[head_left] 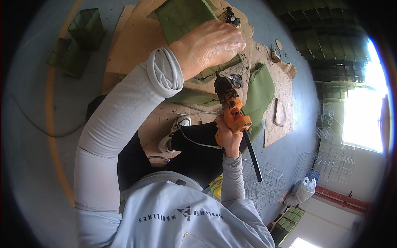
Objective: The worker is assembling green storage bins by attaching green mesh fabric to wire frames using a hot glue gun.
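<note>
My right hand (230,138) is wrapped round the handle of an orange hot glue gun (236,118). Dark residue coats the gun's front end, and a long black glue stick (253,157) sticks out of its back. Farther up, my left hand (213,47) is closed with its back to me; whatever its curled fingers hold is hidden. Beside that hand stands a green fabric-covered box (184,18), partly covered by it. A dark clump of residue (231,18) lies just beyond the fingers. Scissors (236,80) rest near the gun's tip, and a green sheet (261,87) lies to the right.
Cardboard sheets (120,62) cover the floor under the work. Two green boxes (86,28) stand at the far left by a yellow line. A white cable (194,142) runs past my shoe (167,140). Wire baskets (266,180) and stacked green boxes (326,33) are on the right.
</note>
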Demonstrator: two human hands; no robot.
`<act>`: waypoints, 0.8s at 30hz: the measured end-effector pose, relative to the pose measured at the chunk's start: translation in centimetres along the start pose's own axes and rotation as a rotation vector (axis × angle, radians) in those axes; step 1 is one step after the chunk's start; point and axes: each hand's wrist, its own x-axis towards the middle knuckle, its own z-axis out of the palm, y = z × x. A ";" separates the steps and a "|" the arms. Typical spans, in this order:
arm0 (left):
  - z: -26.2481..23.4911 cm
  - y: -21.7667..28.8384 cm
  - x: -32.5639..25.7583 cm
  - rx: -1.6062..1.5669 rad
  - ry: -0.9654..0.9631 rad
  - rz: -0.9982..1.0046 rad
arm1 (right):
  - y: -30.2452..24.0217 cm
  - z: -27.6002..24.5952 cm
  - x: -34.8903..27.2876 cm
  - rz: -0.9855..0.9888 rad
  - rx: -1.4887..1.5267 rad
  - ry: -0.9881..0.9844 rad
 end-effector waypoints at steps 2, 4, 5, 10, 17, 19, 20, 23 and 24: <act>-0.2 0.1 0.2 0.001 -0.025 -0.004 | 0.0 0.1 -0.1 -0.001 0.003 -0.001; -0.1 0.1 0.1 0.016 -0.016 0.002 | 0.2 0.2 -0.3 0.067 0.032 0.017; 0.1 0.1 0.0 0.031 -0.005 0.007 | 0.3 0.2 -0.4 0.068 0.032 0.017; 0.8 -0.2 -0.2 0.012 -0.005 -0.021 | 1.2 0.3 -0.6 0.123 0.052 -0.058; 0.7 -0.2 -0.5 0.024 -0.005 -0.011 | 0.8 -0.2 -0.2 -0.243 -0.382 -0.116; 0.6 -0.2 -0.5 0.024 0.005 -0.006 | 0.2 -0.6 0.2 -0.360 -0.515 -0.129; 0.5 0.0 -0.3 0.020 0.018 0.003 | 0.4 -0.6 0.1 -0.359 -0.516 -0.127; -2.3 0.9 1.3 -0.045 -0.109 -0.047 | 0.6 -0.7 0.1 -0.036 -0.136 -0.050; -2.4 0.9 1.3 -0.043 -0.110 -0.047 | 0.3 -0.8 0.2 -0.232 -0.394 -0.083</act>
